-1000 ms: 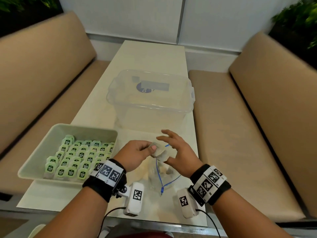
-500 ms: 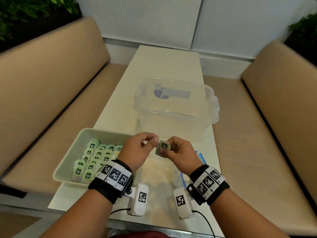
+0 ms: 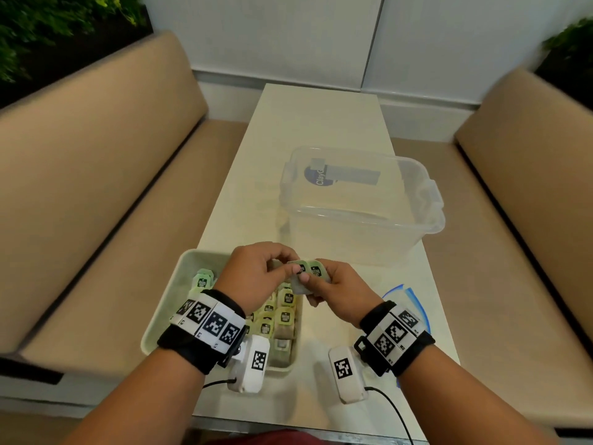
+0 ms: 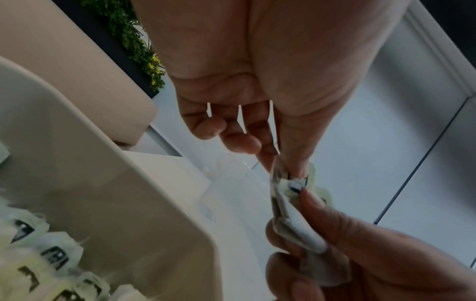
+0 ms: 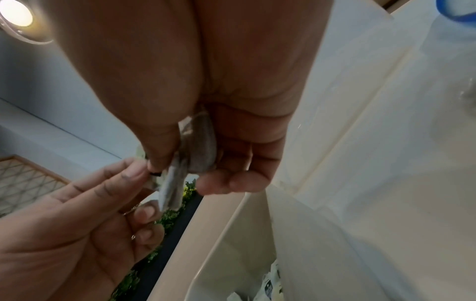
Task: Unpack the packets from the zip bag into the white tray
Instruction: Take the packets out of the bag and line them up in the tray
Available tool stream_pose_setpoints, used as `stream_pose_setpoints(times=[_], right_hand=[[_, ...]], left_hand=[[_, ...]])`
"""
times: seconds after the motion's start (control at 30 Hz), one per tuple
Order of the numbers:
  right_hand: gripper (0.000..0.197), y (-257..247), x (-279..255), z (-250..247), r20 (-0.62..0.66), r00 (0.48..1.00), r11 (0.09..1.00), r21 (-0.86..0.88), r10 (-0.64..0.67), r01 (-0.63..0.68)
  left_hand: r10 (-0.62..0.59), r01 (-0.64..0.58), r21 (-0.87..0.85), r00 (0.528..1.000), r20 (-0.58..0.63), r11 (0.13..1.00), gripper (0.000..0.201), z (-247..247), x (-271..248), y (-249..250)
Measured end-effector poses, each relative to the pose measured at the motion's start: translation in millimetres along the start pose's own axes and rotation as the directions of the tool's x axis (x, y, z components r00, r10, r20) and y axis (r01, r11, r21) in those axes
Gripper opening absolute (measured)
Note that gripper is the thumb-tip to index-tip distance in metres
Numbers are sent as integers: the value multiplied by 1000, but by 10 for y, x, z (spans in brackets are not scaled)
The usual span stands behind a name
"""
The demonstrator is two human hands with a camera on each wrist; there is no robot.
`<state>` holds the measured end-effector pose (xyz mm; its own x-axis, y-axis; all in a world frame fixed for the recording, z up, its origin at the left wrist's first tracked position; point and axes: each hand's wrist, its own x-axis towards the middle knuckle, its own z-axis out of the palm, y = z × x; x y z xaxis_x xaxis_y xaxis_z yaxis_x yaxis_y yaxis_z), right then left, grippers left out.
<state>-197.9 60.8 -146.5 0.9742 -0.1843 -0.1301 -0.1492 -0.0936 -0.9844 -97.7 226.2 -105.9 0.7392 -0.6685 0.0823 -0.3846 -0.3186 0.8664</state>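
Head view: just below centre frame, the left hand (image 3: pixel 256 277) and right hand (image 3: pixel 337 290) meet over the far right corner of the white tray (image 3: pixel 167 303), both pinching a small cluster of packets (image 3: pixel 308 271).
Tray: lower left of the tabletop (image 3: pixel 321 123), holding rows of green packets.
Zip bag (image 3: pixel 414 303): flat at lower right, behind the right wrist.
Clear bin (image 3: pixel 362 200): centre right, beyond the hands.
Left wrist view: thumb and forefinger grip the packets (image 4: pixel 291 183) at centre right; the right hand's fingers (image 4: pixel 335 234) clasp them from below.
Right wrist view: its grip holds the packets (image 5: pixel 190 154) centre frame; the left hand (image 5: pixel 77 224) pinches them from lower left.
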Motion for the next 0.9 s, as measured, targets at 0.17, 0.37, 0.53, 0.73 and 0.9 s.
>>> stream_pose_setpoints(times=[0.17, 0.37, 0.53, 0.73, 0.9], right_hand=[[14, 30, 69, 145, -82, 997, 997, 82, -2, 9], [10, 45, 124, 308, -167, 983, 997, -9, -73, 72], [15, 72, 158, 405, -253, 960, 992, 8, -117, 123], [19, 56, 160, 448, -319, 948, 981, 175, -21, 81], [17, 72, 156, 434, -333, 943, 989, 132, -22, 69]], left_hand=[[-3, 2, 68, 1000, 16, 998, 8, -247, 54, -119], [32, -54, 218, 994, 104, 974, 2, -365, 93, -115], [60, -71, 128, 994, 91, 989, 7, -342, 154, -156], [33, -63, 197, 988, 149, 978, 6, -367, 190, -235], [84, -107, 136, 982, 169, 985, 21, -341, 201, -234]])
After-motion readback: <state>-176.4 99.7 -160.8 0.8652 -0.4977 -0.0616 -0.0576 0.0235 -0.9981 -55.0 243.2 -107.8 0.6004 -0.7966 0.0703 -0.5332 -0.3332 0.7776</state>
